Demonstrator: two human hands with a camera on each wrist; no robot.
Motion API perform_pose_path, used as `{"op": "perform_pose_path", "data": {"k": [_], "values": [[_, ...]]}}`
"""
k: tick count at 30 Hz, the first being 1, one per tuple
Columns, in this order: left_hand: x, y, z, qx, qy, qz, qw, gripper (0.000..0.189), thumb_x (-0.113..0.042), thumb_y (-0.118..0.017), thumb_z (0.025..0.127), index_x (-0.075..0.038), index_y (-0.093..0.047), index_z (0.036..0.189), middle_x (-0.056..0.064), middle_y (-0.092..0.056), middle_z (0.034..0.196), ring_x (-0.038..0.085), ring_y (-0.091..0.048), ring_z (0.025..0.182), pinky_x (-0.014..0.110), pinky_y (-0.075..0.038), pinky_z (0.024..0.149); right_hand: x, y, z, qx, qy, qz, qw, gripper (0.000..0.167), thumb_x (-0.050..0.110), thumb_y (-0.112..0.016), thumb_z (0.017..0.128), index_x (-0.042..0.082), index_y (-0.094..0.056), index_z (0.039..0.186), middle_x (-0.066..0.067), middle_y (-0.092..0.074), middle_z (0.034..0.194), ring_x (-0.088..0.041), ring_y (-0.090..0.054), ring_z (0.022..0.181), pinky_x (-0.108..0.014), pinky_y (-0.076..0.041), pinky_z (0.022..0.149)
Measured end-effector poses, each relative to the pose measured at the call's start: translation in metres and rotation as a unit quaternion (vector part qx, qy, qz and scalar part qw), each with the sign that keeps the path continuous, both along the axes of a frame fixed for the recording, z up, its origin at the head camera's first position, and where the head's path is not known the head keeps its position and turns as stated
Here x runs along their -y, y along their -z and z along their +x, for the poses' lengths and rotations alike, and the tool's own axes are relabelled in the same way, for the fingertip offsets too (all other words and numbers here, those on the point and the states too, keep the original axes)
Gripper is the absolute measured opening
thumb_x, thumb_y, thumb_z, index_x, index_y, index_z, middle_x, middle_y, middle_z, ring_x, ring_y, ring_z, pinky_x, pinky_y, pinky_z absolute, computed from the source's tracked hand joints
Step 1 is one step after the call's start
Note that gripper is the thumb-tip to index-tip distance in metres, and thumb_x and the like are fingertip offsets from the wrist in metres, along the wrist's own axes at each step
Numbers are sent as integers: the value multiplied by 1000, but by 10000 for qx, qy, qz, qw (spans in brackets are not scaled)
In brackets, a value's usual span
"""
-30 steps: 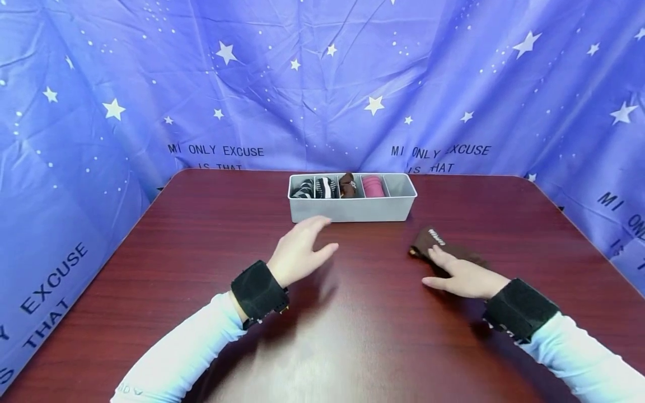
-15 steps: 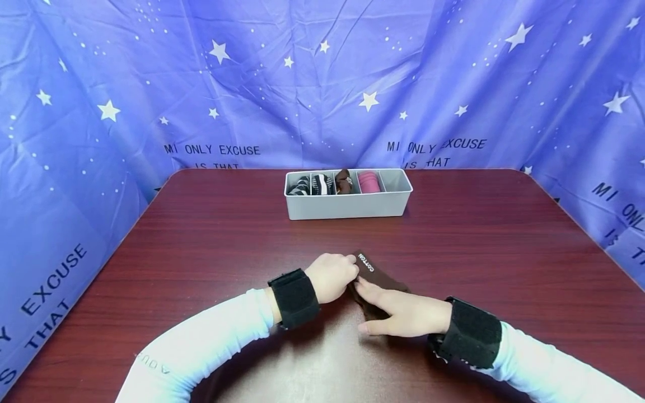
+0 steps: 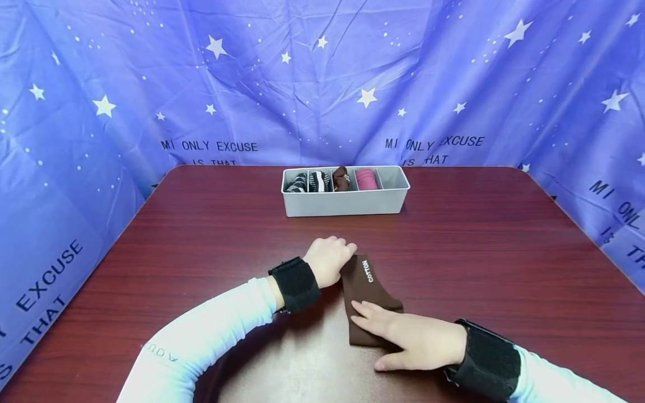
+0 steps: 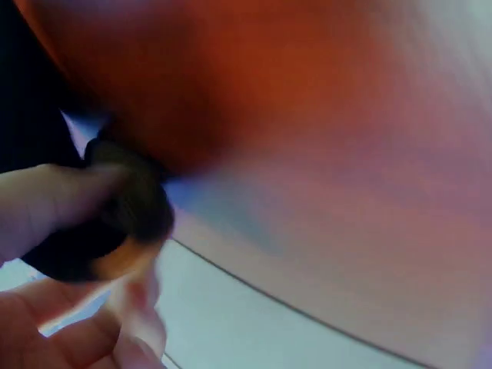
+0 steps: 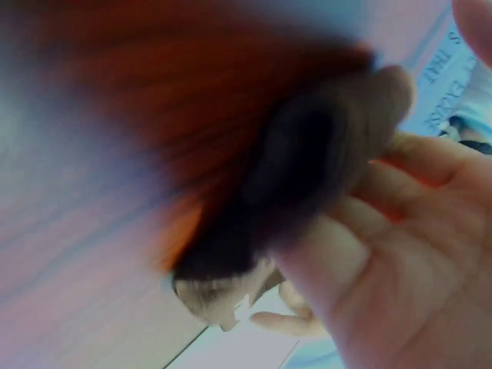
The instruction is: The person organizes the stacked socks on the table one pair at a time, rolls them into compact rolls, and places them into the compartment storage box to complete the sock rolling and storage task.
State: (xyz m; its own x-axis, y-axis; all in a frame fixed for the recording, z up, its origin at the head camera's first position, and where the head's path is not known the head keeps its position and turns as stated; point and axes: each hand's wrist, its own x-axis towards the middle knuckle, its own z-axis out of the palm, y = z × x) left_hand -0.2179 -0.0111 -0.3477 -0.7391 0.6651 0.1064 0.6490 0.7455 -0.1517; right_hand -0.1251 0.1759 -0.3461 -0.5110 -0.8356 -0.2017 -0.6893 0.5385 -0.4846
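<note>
A brown sock (image 3: 360, 294) with "COTTON" in white letters lies on the table in the head view. My left hand (image 3: 328, 261) pinches its upper left corner by the lettered end; in the left wrist view the thumb (image 4: 58, 200) presses on the dark fabric. The right hand (image 3: 420, 338) rests on the sock's lower part with its fingers extended and the thumb spread on the near side. The right wrist view shows the sock (image 5: 373, 115) against those fingers, partly blurred.
A grey divided box (image 3: 345, 206) stands near the table's back edge. Its compartments hold two dark patterned rolls, a brown bundle (image 3: 341, 180) and a pink roll (image 3: 366, 179); the rightmost shows bare walls. A blue starry curtain (image 3: 302, 84) hangs behind the table (image 3: 201, 235).
The sock came from the right to the middle with the right hand, and the left hand took hold of its corner. Since then it has been turned and lies flatter, the right hand lower.
</note>
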Motion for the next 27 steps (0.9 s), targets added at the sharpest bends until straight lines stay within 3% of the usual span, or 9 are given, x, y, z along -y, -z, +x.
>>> {"op": "perform_pose_path", "data": {"k": [4, 7, 9, 11, 14, 18, 22, 25, 27], "values": [[7, -3, -8, -460, -58, 8, 9989, 23, -14, -65, 69, -17, -62, 92, 1, -54, 87, 16, -53, 81, 29, -47, 59, 0, 0, 2, 118, -192, -10, 9997, 62, 46, -42, 83, 16, -26, 135, -4, -22, 142, -23, -25, 129, -31, -32, 97], [15, -7, -12, -869, 90, 327, 9956, 18, -12, -63, 71, -17, -65, 87, 1, -51, 86, 14, -50, 80, 26, -45, 58, 1, 0, 2, -243, -201, -65, 9995, 60, 42, -47, 83, 15, -30, 133, -3, -27, 140, -21, -29, 127, -32, -35, 95], [21, -9, -14, -1107, 220, 637, 9916, 17, -9, -60, 70, -16, -65, 84, 0, -51, 86, 14, -49, 78, 25, -44, 58, 3, 2, 1, -744, -128, -121, 9971, 56, 37, -52, 81, 13, -37, 129, -3, -33, 137, -20, -35, 124, -33, -38, 92], [29, -11, -16, -1270, 313, 943, 9869, 17, -6, -57, 69, -16, -64, 81, -1, -52, 85, 14, -49, 77, 25, -43, 58, 5, 5, -2, -1453, -45, -242, 9891, 48, 28, -58, 78, 11, -46, 121, -2, -42, 131, -17, -43, 118, -32, -42, 87], [42, -9, -16, -1347, 442, 1348, 9807, 16, -3, -56, 65, -15, -62, 74, -1, -53, 85, 14, -48, 75, 26, -43, 60, 3, 7, -9, -2497, 52, -514, 9669, 31, 15, -63, 71, 11, -58, 102, -2, -55, 116, -12, -54, 104, -29, -46, 77], [56, -1, -13, -1282, 803, 1520, 9767, 14, -3, -59, 61, -14, -57, 69, -2, -52, 86, 14, -48, 78, 27, -41, 62, -9, 2, -26, -3192, 158, -636, 9454, 23, 2, -61, 62, 14, -62, 81, 1, -64, 95, -9, -60, 87, -26, -48, 68], [62, 3, 2, -973, 1451, 1308, 9759, 19, -6, -60, 56, -14, -54, 72, -2, -53, 90, 13, -49, 84, 27, -42, 67, -25, -12, -47, -3055, 440, -208, 9509, 25, -3, -56, 61, 17, -64, 73, 7, -64, 81, -7, -59, 76, -27, -48, 64], [62, -6, 19, -106, 1895, 1374, 9722, 17, -7, -57, 59, -15, -50, 73, -4, -52, 80, 7, -47, 75, 20, -40, 64, -35, -23, -59, -2314, 644, -180, 9706, 27, -4, -51, 66, 20, -61, 72, 14, -59, 73, -2, -55, 68, -24, -45, 60], [61, -20, 29, 802, 2056, 1774, 9591, 14, -7, -54, 64, -15, -48, 73, -6, -50, 72, 3, -43, 66, 17, -36, 59, -40, -30, -64, -1406, 564, -553, 9869, 27, -4, -49, 72, 20, -59, 76, 14, -56, 70, -2, -53, 63, -22, -44, 58]]}}
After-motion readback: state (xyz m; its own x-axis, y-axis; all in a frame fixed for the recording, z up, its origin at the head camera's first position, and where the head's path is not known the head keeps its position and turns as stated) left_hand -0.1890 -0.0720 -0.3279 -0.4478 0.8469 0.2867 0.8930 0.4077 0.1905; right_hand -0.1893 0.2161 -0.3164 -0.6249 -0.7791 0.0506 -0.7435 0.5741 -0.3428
